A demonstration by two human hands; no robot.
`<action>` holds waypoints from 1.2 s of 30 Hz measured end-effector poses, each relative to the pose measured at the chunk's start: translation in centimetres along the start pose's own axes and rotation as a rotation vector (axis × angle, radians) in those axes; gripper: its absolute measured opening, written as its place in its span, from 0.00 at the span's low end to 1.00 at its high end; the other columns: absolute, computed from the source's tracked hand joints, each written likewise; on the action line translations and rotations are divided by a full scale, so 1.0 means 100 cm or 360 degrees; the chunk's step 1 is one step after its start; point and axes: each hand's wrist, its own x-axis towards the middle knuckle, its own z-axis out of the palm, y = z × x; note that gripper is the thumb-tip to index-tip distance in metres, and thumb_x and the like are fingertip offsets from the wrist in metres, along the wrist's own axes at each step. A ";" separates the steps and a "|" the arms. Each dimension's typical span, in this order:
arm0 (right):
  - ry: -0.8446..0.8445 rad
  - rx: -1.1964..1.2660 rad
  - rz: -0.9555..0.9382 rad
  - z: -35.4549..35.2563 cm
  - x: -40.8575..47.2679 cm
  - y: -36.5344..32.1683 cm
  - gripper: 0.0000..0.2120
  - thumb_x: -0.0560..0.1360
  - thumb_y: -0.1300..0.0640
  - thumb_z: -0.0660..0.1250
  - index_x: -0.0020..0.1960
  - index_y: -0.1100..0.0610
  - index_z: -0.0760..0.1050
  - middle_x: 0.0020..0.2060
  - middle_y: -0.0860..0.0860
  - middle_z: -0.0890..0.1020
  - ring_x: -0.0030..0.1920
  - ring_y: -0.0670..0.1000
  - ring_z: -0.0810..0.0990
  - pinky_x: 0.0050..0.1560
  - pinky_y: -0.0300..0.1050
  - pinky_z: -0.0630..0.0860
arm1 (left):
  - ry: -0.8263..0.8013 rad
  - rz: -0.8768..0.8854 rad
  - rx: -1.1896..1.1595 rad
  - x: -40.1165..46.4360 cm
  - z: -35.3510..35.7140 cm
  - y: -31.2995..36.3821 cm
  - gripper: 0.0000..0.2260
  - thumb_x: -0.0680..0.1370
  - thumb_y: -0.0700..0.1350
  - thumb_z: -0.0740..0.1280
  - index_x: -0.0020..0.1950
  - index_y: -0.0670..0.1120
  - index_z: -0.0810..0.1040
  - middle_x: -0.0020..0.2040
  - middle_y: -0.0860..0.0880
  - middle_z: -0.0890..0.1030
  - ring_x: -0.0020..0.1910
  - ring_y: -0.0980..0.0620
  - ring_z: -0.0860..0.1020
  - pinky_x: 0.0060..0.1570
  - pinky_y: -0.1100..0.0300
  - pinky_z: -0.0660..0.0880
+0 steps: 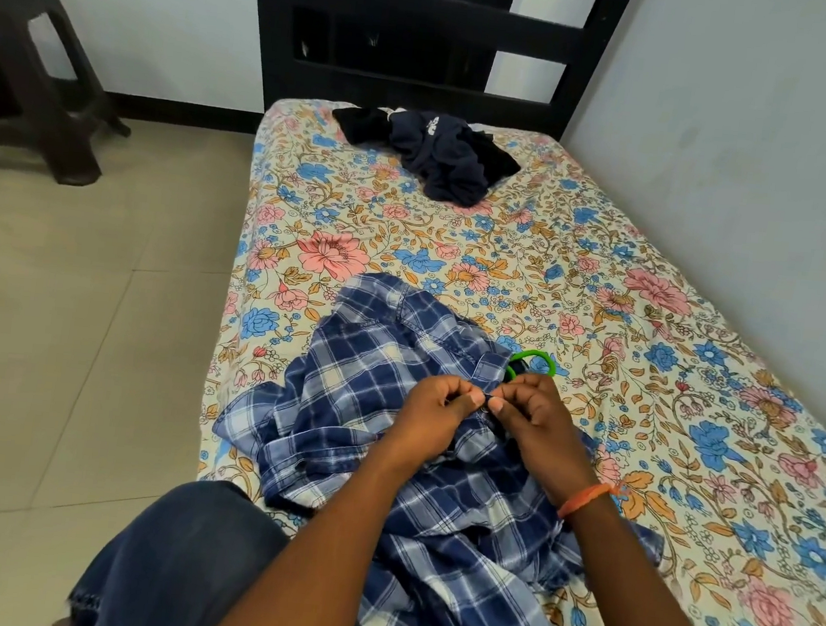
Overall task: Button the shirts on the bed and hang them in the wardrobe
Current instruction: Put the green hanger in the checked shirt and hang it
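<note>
Pinching the checked shirt (366, 394) at its front edge, the left hand (434, 409) and right hand (535, 417) meet, fingers curled tight, seemingly to work a button through.

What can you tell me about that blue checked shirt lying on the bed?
The blue checked shirt is a woven, cotton-looking plaid in navy, mid-blue and white. It lies crumpled and spread on the floral bedsheet at the near end of the bed, part of it trailing toward the person's lap. Its collar end points toward the headboard, where a green hanger pokes out. The left hand and right hand pinch the front edges together at what looks like a button.
</note>
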 end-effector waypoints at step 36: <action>-0.0021 0.0447 0.0635 -0.007 0.006 -0.012 0.07 0.78 0.64 0.68 0.43 0.63 0.82 0.40 0.59 0.85 0.40 0.54 0.83 0.40 0.42 0.79 | 0.0446 0.0969 0.1473 -0.013 0.018 -0.012 0.03 0.73 0.43 0.72 0.44 0.45 0.82 0.40 0.50 0.79 0.40 0.50 0.74 0.38 0.54 0.74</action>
